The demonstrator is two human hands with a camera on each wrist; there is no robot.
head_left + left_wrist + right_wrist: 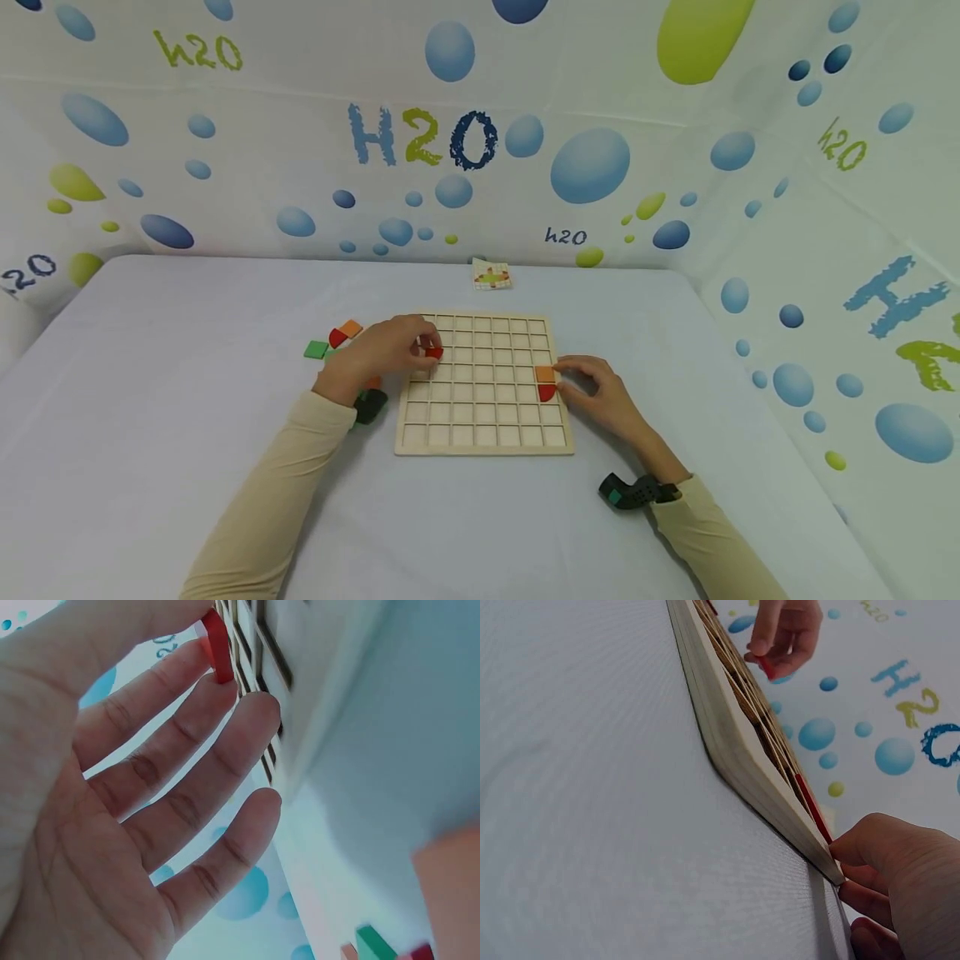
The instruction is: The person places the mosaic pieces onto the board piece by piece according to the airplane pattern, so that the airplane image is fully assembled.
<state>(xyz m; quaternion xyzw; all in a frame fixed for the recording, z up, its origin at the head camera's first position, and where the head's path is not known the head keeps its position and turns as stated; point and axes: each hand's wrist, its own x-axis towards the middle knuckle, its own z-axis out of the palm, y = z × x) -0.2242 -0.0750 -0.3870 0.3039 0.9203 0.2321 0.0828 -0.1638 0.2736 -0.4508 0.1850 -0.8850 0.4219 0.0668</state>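
My left hand (pixel 378 354) is over the left side of a wooden grid board (pixel 483 435). Its thumb and fingertips pinch a small red tile (pixel 217 646), while the other fingers spread out loosely in the left wrist view. At the board's right edge, my right hand (pixel 603 400) holds the rim with thumb and bent fingers. Beside those fingertips, an orange square tile (pixel 544 374) lies in a grid cell, with a red rounded tile (pixel 547 392) in the cell just nearer to me.
Left of the board lie loose tiles, among them a green one (pixel 316 349), a red one (pixel 338 337) and an orange one (pixel 351 328), partly hidden by my left arm. A small pattern card (pixel 491 276) lies beyond the board. The white tablecloth (pixel 187 358) meets a printed backdrop.
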